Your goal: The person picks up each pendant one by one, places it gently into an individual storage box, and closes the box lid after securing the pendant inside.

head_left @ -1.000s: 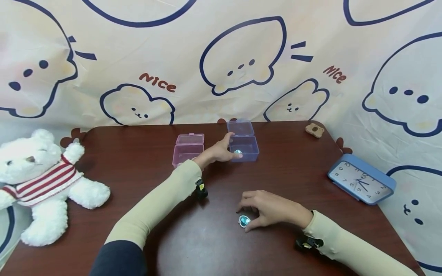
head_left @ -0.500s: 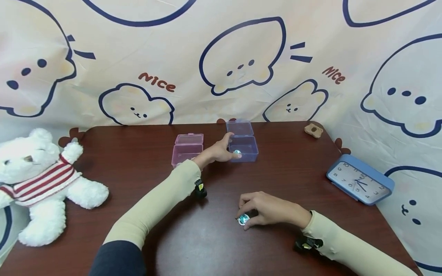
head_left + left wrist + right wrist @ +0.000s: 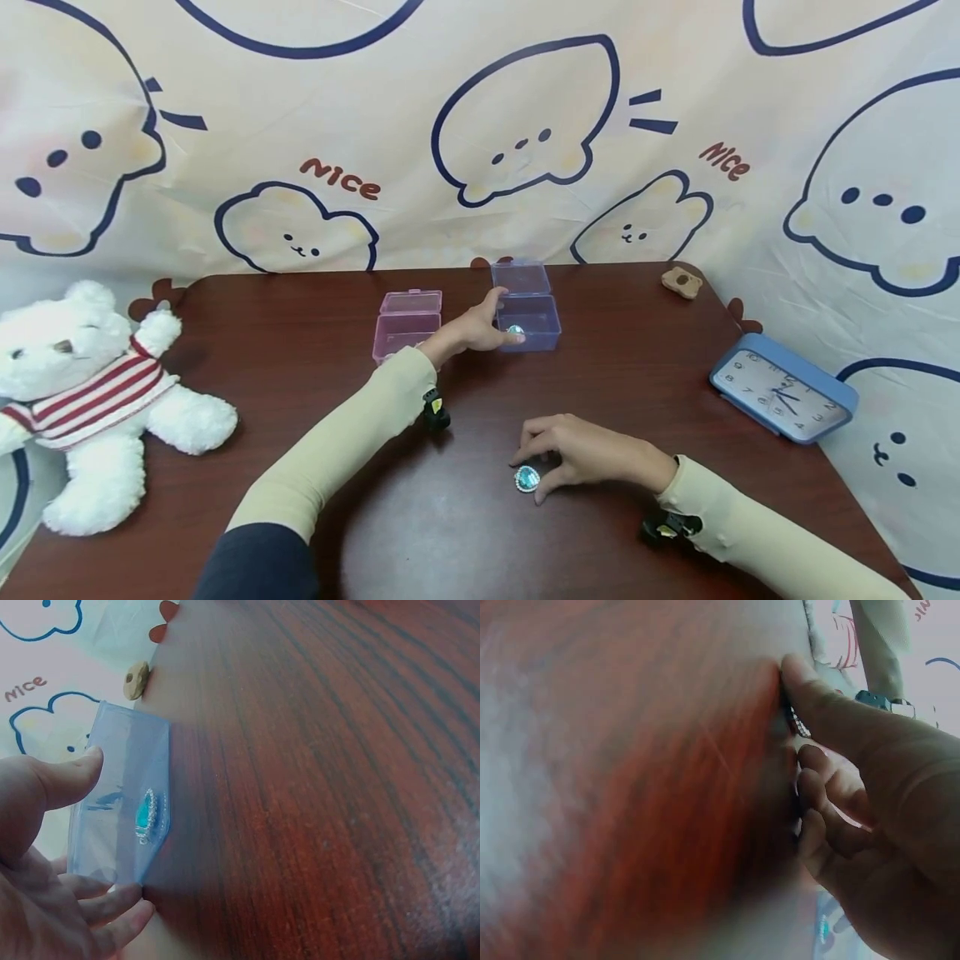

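Note:
My left hand [image 3: 480, 325] holds the left side of an open blue clear plastic box [image 3: 542, 323], thumb at its front. A teal gem [image 3: 145, 812] with a silvery beaded edge lies inside, partly behind the thumb in the head view. My right hand [image 3: 585, 454] hovers low over the table, thumb and index finger spread around a second round teal gem with a sparkling rim [image 3: 527, 478]. That gem looks flat on the wood, with small gaps to the fingertips. In the right wrist view, the thumb mostly hides the gem [image 3: 801, 724].
An open pink clear box [image 3: 407, 333] stands left of the blue one, partly behind my left wrist. A white teddy bear [image 3: 97, 400] sits at the left. On the right are a blue clock [image 3: 783, 389] and a small beige object [image 3: 682, 283] on the brown table [image 3: 420, 517].
The right fingers close in on the loose gem and tilt it, then spread apart again. The gem has shifted slightly left. My left hand and the blue box stay put.

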